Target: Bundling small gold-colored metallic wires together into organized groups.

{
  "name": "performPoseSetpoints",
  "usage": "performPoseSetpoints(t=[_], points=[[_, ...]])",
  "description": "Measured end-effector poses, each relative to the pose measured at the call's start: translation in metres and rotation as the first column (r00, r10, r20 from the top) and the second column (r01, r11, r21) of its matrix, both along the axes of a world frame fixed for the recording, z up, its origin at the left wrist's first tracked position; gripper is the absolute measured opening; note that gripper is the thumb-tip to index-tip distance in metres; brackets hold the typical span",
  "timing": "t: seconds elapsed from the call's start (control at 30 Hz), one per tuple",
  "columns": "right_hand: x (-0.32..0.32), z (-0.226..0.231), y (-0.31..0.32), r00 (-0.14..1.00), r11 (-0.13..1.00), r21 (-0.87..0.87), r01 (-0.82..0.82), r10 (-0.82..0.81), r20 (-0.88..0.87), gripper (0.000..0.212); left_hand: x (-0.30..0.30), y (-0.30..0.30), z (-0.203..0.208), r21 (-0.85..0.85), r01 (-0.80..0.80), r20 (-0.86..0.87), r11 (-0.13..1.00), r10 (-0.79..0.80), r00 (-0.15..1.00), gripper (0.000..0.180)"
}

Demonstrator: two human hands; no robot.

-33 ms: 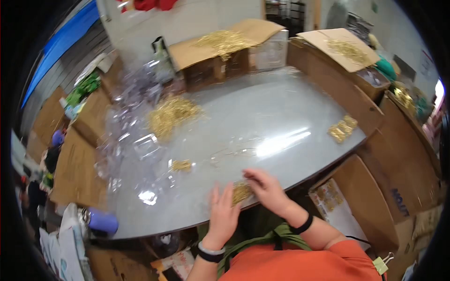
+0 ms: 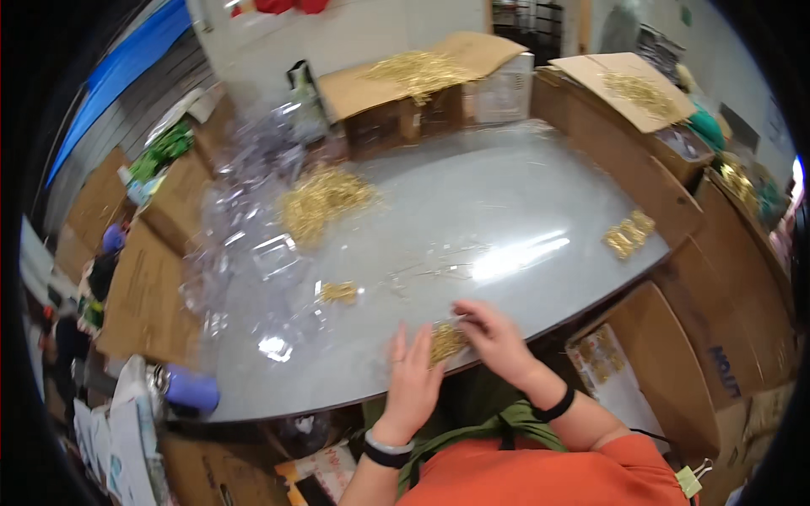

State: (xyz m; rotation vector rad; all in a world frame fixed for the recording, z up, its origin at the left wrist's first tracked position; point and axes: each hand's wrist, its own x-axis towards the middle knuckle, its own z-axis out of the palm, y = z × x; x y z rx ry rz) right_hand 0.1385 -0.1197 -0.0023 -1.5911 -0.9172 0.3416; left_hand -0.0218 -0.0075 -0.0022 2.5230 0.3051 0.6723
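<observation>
A flat, clear case or packet filled with thin gold-coloured pieces [image 2: 446, 341] lies at the table's near edge, between my hands. My left hand [image 2: 412, 375] rests along its left side with fingers stretched out. Over its upper right corner, my right hand [image 2: 496, 337] has its fingers bent toward the thumb. Whatever is between those fingertips is too small to make out. Farther left lies a small gold bundle [image 2: 339, 293], and beyond it a loose heap of the same thin gold pieces [image 2: 325, 202].
Clear plastic cases [image 2: 253, 194] crowd the grey table's [image 2: 422, 219] left side. Gold packs [image 2: 629, 234] lie at its right edge. Cardboard flaps [image 2: 481, 55] hold more gold pieces. A purple bottle [image 2: 191, 390] stands front left; an open carton [image 2: 666, 363] sits right.
The whole view has shifted slightly, so everything appears a little farther right. Both hands stay beside the gold-filled case, with their pose nearly the same.
</observation>
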Motion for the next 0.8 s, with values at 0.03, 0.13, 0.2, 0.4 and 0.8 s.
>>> performPoseSetpoints(t=[0.03,0.13,0.2,0.4,0.8], points=[[0.000,0.004,-0.004,1.000,1.000,0.005,0.008,-0.008,0.006,0.033,0.000,0.000,-0.002,-0.024,-0.023,0.053,0.999,0.024,0.998,0.066],[0.004,0.002,-0.016,0.992,0.996,0.041,0.076,-0.080,0.094,0.032,0.005,-0.003,-0.008,-0.075,-0.069,0.131,0.995,0.079,0.988,0.068],[0.004,0.004,-0.017,0.994,0.999,-0.002,0.050,-0.050,0.095,0.031,0.005,-0.006,-0.007,-0.081,-0.103,0.141,0.991,0.113,0.983,0.069],[0.008,0.010,-0.025,0.992,0.999,-0.019,0.042,-0.040,0.120,0.027,0.009,-0.009,-0.003,-0.043,-0.131,0.119,0.990,0.135,0.984,0.066],[0.019,0.029,-0.015,0.988,0.994,-0.060,-0.094,0.085,-0.133,0.016,0.006,-0.008,0.006,-0.073,-0.085,0.024,0.994,0.087,0.996,0.059]])
